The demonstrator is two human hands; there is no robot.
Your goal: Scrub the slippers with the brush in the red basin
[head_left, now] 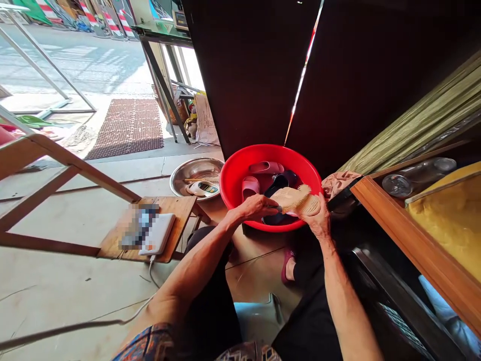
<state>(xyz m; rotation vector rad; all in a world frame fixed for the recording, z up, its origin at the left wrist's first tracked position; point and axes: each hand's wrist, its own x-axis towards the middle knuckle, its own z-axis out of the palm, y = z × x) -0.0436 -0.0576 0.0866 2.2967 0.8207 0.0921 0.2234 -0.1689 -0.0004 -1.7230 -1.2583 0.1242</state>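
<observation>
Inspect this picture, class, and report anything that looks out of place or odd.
Pink and dark slippers lie in a red plastic basin, which looks odd because footwear rarely sits in a washing basin.

A blurred patch (138, 226) hides whatever lies on the wooden board (180, 210). The left hand (259, 206) and right hand (314, 215) cover part of a dark slipper (278, 183) in the red basin (270, 153); print on a packet (206, 188) is too small to read.

Slippers (261, 174) in plastic basin (240, 168) straight ahead of me, steel basin (179, 176) just left of it, wooden board (180, 210) with power bank (160, 233) further left, doormat (126, 130) behind those, wooden-edged cabinet (413, 235) on my right
</observation>
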